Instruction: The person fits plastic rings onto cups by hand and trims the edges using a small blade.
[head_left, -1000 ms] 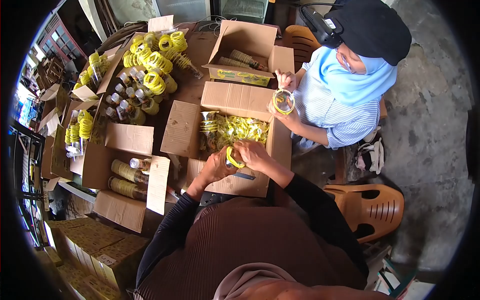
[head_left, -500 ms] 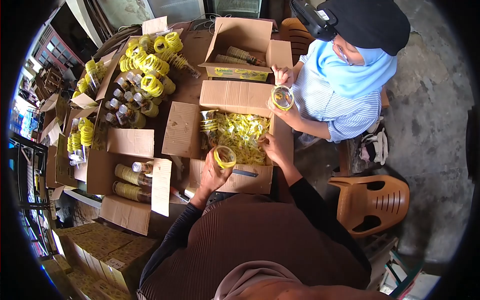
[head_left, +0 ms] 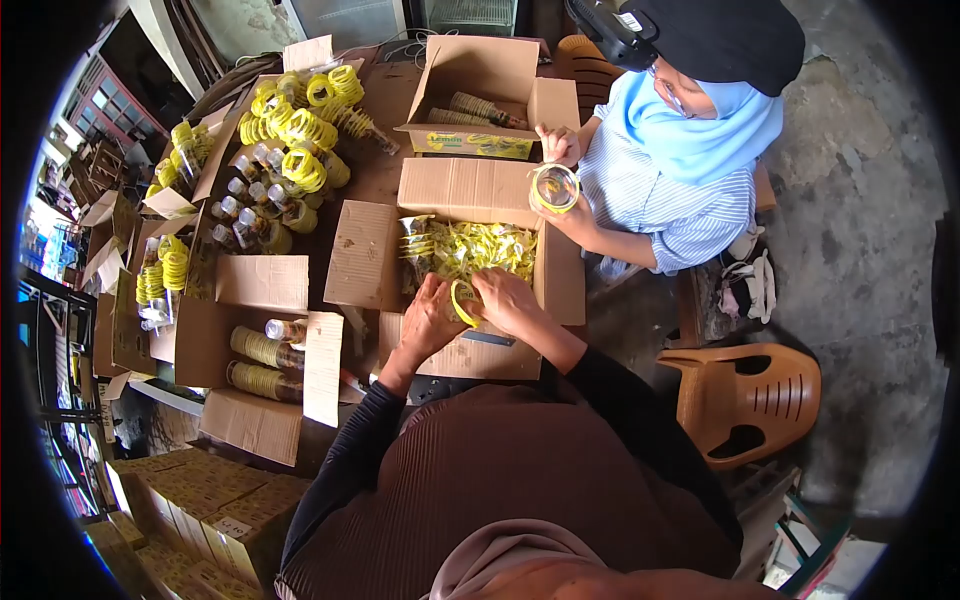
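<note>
In front of me, my left hand [head_left: 430,318] is closed around a clear round container with a yellow rim [head_left: 464,303], tilted so its rim faces right. My right hand [head_left: 508,302] meets it, with fingers bent and pressed together at the rim; what they hold, if anything, is hidden. Both hands are over the near edge of an open cardboard box [head_left: 562,280]. Inside the box lies a heap of small shiny yellow packets [head_left: 490,245], partly covered by my fingers.
Opposite at right, a person [head_left: 660,170] holds a similar yellow-rimmed container [head_left: 555,188]. Bottles with yellow rings [head_left: 305,130] crowd the left. Another open carton [head_left: 485,75] stands behind, and a carton with ringed stacks [head_left: 265,350] at lower left. An orange chair [head_left: 745,400] is at right.
My right hand has left the packets and moved left to the container. My left hand has shifted slightly up and turned the container from facing up to tilted sideways.
</note>
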Demonstrator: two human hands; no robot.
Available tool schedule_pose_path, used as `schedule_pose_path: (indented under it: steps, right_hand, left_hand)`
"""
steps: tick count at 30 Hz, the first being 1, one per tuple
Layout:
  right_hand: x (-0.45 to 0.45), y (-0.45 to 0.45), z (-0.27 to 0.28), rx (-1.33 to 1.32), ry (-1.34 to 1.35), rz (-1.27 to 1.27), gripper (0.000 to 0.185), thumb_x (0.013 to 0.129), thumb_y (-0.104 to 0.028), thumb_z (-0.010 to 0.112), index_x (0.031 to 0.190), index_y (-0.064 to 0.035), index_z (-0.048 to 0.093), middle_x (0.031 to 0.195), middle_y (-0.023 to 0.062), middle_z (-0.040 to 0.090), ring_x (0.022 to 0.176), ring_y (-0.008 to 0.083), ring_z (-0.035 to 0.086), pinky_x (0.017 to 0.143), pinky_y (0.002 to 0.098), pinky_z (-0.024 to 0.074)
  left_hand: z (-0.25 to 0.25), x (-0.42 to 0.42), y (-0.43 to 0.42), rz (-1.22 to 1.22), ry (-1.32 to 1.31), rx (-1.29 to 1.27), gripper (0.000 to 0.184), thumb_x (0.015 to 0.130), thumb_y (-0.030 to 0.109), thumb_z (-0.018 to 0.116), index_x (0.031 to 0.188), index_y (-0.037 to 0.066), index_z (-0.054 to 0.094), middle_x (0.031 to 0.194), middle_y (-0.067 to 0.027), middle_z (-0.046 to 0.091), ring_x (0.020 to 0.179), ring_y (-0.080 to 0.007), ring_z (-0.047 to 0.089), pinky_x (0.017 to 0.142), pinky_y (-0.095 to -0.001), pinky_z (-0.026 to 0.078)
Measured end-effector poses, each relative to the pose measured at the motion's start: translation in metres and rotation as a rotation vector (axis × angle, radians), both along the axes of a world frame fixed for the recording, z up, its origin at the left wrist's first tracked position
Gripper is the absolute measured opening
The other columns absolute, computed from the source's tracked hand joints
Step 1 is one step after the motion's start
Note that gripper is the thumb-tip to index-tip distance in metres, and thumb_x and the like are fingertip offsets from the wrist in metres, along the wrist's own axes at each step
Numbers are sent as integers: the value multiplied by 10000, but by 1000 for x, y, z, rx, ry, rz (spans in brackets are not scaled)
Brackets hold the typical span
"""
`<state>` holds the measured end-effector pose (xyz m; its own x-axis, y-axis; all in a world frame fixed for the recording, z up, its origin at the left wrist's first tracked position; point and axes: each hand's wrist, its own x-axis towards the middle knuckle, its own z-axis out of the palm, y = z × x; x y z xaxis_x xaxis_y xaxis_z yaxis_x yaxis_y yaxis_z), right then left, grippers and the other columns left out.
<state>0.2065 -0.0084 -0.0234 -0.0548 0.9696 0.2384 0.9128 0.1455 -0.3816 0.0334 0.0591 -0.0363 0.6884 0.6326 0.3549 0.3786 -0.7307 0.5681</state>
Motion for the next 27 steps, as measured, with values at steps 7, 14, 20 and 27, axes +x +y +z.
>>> schedule_pose_path:
  steps: [7, 14, 20, 27]
  right_hand:
    - [9, 18, 6, -107, -64, 110, 245, 825, -271, 638, 848, -37, 569, 785, 134, 610, 750, 326, 625, 667, 416, 520]
    - [8, 12, 2, -109, 344, -118, 177, 889, -180, 542, 796, -30, 518, 748, 188, 573, 734, 379, 593, 627, 461, 459]
    - [49, 22, -117, -122, 618, -537, 209, 878, -182, 530, 786, 5, 546, 752, 231, 575, 735, 411, 577, 638, 482, 429]
    - [59, 4, -118, -85, 333, -345, 297, 900, -280, 539, 841, 2, 613, 791, 224, 608, 726, 403, 609, 680, 456, 477]
  left_hand:
    - [15, -7, 2, -24, 158, -183, 664, 650, 320, 823, 1149, 2, 520, 950, -217, 653, 830, -365, 660, 705, -415, 540]
    - [20, 6, -20, 100, 26, -111, 523, 655, 243, 817, 1032, 30, 523, 827, -189, 649, 744, -373, 649, 641, -428, 534]
    - [-1, 8, -31, 207, -72, -5, 550, 649, 259, 837, 1028, 21, 516, 840, -174, 638, 756, -364, 637, 670, -424, 524]
    - [-26, -12, -16, 204, -18, 18, 632, 756, 230, 743, 1215, -45, 406, 1094, -242, 549, 995, -404, 560, 844, -426, 469]
